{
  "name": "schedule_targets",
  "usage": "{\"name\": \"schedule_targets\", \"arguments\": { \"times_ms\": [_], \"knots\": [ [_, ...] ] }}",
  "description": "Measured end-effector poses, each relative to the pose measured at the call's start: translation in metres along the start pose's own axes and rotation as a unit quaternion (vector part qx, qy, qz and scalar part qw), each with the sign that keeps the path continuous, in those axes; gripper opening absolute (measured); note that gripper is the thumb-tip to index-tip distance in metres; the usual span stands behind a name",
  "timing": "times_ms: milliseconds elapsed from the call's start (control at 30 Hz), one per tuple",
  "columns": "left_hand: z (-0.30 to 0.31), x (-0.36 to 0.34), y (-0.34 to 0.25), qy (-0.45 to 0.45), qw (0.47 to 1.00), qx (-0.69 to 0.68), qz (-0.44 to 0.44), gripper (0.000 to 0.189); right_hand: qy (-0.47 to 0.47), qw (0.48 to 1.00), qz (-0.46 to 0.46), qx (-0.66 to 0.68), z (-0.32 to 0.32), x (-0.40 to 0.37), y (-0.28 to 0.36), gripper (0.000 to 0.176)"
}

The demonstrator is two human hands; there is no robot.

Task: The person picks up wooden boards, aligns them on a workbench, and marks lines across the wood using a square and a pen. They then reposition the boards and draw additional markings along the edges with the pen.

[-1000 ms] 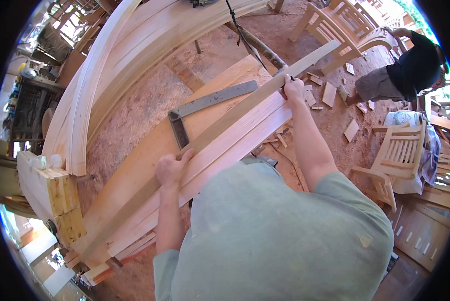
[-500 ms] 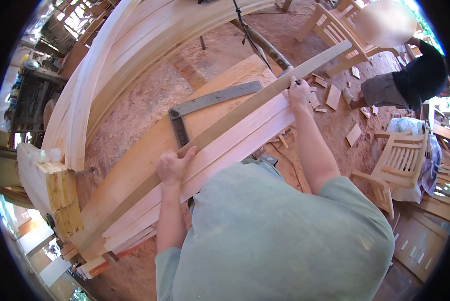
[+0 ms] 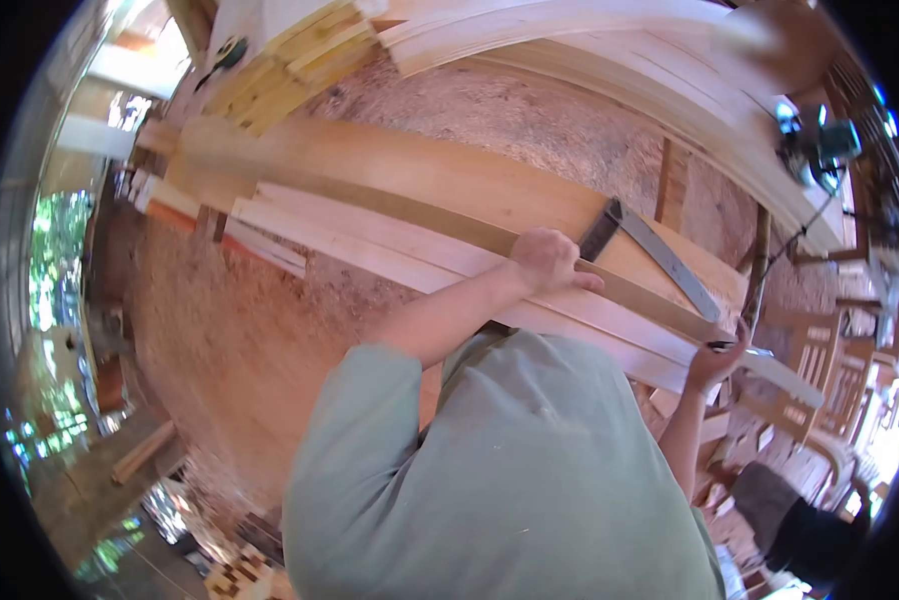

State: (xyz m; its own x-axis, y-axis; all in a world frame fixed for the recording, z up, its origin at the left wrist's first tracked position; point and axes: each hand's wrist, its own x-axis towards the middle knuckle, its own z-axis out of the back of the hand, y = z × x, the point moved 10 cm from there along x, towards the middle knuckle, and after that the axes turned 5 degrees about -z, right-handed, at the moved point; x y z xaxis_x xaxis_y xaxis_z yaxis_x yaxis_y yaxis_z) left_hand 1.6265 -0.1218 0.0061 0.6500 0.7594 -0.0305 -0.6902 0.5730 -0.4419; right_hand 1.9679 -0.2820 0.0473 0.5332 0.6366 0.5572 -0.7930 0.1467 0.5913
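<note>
A long, narrow wooden strip (image 3: 649, 302) runs lengthwise over the pale boards (image 3: 409, 240). My left hand (image 3: 547, 260) is closed over the strip near its middle, thumb stretched along it. Farther right, my right hand (image 3: 714, 365) grips the strip close to its right end. A small dark object (image 3: 719, 346) shows between the right fingers; its kind is too small to make out. Just beyond the strip, a carpenter's square (image 3: 667, 265) lies on a wide brown board (image 3: 489, 185), its dark stock near my left hand.
Stacked timber (image 3: 299, 62) stands at the back left, and curved pale planks (image 3: 569, 30) stretch across the back. Wooden chairs (image 3: 814, 350) and another person (image 3: 799, 530) are at the right. Sawdust covers the ground (image 3: 269, 370). A power tool (image 3: 837, 142) sits at the upper right.
My view has swung left, so the boards now slant down to the right. Both hands stay on the strip, and the square remains beside it.
</note>
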Motion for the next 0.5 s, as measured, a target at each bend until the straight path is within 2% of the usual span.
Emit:
{"name": "schedule_targets", "arguments": {
  "times_ms": [67,133,233,267,333,500],
  "knots": [
    [0.0,0.001,0.001,-0.012,1.0,-0.008,-0.009,0.089,0.132,0.989,0.057,0.034,-0.045,-0.011,0.056,0.047],
    [-0.006,0.001,0.002,0.015,1.0,0.004,-0.009,0.09,0.224,0.965,0.102,-0.085,-0.082,-0.023,0.085,0.044],
    [-0.01,0.002,0.003,0.005,1.0,0.006,-0.004,0.09,0.329,0.935,0.066,-0.113,-0.111,-0.03,0.106,0.041],
    [-0.009,0.002,0.001,0.012,1.0,0.004,-0.006,0.091,0.327,0.935,0.077,-0.11,-0.11,-0.026,0.108,0.041],
    [-0.006,0.002,0.0,0.011,1.0,0.003,-0.001,0.09,0.39,0.912,0.027,-0.124,-0.116,-0.028,0.091,0.038],
    [-0.008,0.003,-0.001,0.013,1.0,0.008,-0.01,0.087,0.324,0.94,0.055,-0.094,-0.115,-0.026,0.095,0.032]
  ]
}}
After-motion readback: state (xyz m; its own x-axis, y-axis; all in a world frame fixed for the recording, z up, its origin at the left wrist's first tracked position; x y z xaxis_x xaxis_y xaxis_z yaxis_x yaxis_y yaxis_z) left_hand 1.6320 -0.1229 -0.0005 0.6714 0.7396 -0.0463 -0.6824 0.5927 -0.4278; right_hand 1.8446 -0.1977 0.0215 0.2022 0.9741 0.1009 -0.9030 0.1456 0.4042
